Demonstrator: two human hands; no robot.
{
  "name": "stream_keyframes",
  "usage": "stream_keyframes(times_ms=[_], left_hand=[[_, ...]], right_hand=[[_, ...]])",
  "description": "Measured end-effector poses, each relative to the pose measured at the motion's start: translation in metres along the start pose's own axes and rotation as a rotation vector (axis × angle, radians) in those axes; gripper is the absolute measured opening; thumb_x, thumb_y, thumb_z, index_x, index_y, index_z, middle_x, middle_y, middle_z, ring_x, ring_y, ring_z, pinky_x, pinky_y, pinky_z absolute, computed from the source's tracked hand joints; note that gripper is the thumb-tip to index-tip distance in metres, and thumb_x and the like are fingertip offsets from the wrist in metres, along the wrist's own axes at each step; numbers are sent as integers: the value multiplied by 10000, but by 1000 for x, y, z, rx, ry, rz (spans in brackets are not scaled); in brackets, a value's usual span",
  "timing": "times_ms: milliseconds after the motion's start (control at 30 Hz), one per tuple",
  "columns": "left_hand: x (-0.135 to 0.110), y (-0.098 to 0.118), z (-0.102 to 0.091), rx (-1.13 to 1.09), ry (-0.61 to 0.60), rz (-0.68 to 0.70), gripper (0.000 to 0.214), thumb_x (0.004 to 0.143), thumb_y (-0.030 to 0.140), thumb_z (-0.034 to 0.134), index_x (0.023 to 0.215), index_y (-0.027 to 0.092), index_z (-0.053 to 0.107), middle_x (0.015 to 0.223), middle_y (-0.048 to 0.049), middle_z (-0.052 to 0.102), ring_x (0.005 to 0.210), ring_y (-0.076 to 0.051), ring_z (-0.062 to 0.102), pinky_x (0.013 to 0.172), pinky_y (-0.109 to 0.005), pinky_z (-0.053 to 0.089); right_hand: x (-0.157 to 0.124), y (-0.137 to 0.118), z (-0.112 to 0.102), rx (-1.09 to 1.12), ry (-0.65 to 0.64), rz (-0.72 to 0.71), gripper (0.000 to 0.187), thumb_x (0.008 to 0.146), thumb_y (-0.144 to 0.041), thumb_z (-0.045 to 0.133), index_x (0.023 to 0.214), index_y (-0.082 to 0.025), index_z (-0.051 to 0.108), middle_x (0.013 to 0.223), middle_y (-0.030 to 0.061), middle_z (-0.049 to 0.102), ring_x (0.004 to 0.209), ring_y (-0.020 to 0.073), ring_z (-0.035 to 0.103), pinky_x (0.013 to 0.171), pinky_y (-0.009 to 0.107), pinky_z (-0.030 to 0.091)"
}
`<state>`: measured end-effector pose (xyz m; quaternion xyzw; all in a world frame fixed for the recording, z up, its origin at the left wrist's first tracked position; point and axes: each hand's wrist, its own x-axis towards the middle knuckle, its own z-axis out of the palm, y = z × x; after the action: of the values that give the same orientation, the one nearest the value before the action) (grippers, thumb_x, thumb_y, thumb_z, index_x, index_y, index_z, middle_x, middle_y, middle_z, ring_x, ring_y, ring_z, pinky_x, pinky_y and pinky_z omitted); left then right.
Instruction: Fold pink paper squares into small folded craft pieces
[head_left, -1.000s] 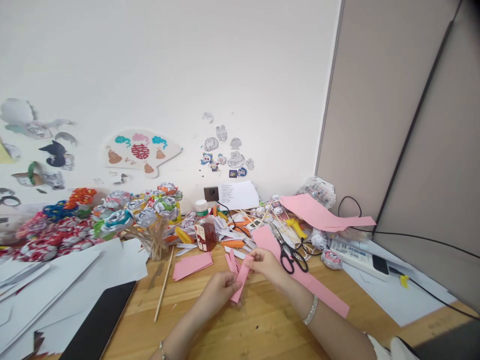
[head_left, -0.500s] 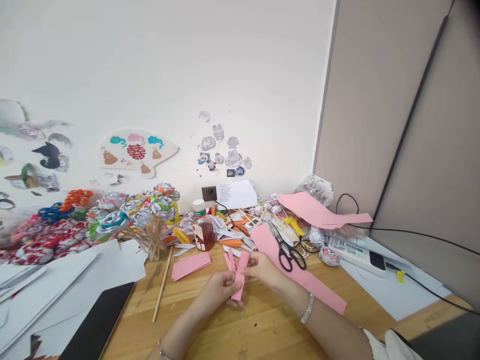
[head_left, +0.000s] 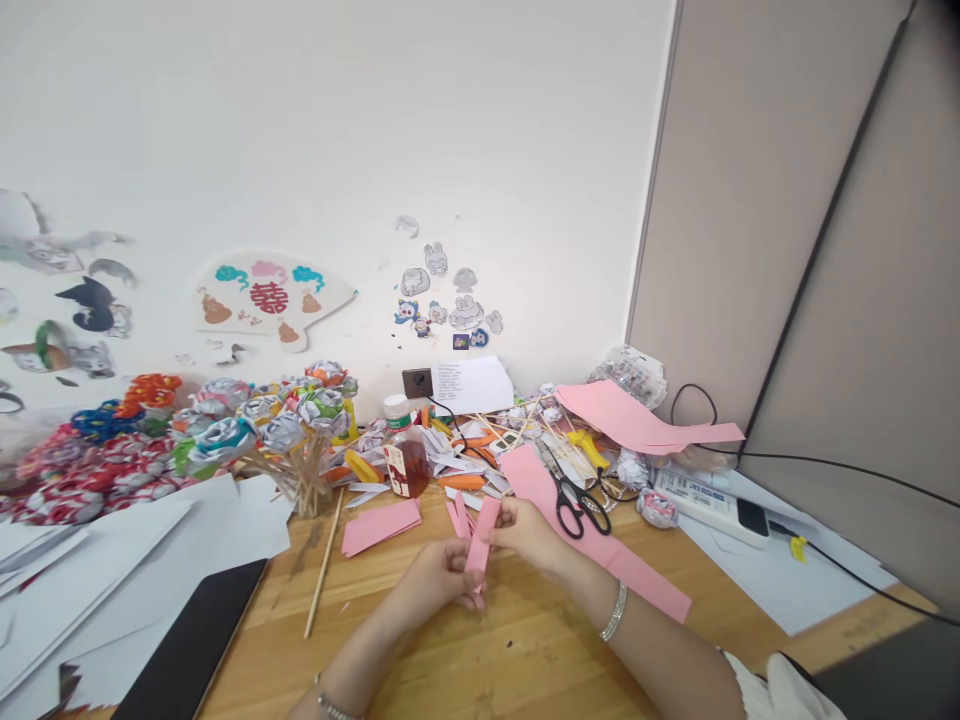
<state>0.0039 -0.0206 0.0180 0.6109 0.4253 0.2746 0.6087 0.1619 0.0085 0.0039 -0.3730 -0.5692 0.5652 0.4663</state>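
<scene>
Between both hands, above the wooden table, is a narrow pink paper strip, tilted slightly to the right. My left hand pinches its lower end, and my right hand grips its upper right edge. Just behind the strip lie some thin pink paper scraps. To the left rests a small stack of pink paper rectangles. Black-handled scissors lie on a long pink paper sheet by my right forearm.
A jar with a white lid stands behind my hands, among paper scraps. Paper flowers on sticks crowd the back left. One wooden stick and a black flat panel lie left. A white power strip sits right.
The pink strip and both hands have stayed nearly in place; the fingers of my left hand have shifted slightly at the strip's lower end. The whole view has moved a little.
</scene>
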Motion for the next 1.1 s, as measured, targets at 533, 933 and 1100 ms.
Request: stream_keyframes(times_ms=[533,933,1100], left_hand=[[6,-10,-3,-8,37,22,277,612,372,625,721,143,514,576,19,617,504,-143,619,506,-249,475],[7,-14,-5,6,60,47,327,611,429,622,680,149,469,520,23,594,428,-133,584,455,-261,460],[4,-10,-5,-9,-6,24,303,624,400,631,701,138,501,540,22,599,440,-124,590,445,-228,438]], right_hand=[[3,0,-1,32,8,-23,320,523,-338,728,670,-128,537,594,-16,575,532,116,546,527,240,438],[-2,-1,3,-81,-106,-27,286,532,-276,723,723,-115,583,651,7,614,607,132,564,565,238,422],[-2,0,1,-53,-85,32,287,535,-302,721,689,-111,571,554,-12,582,464,96,518,466,212,394]])
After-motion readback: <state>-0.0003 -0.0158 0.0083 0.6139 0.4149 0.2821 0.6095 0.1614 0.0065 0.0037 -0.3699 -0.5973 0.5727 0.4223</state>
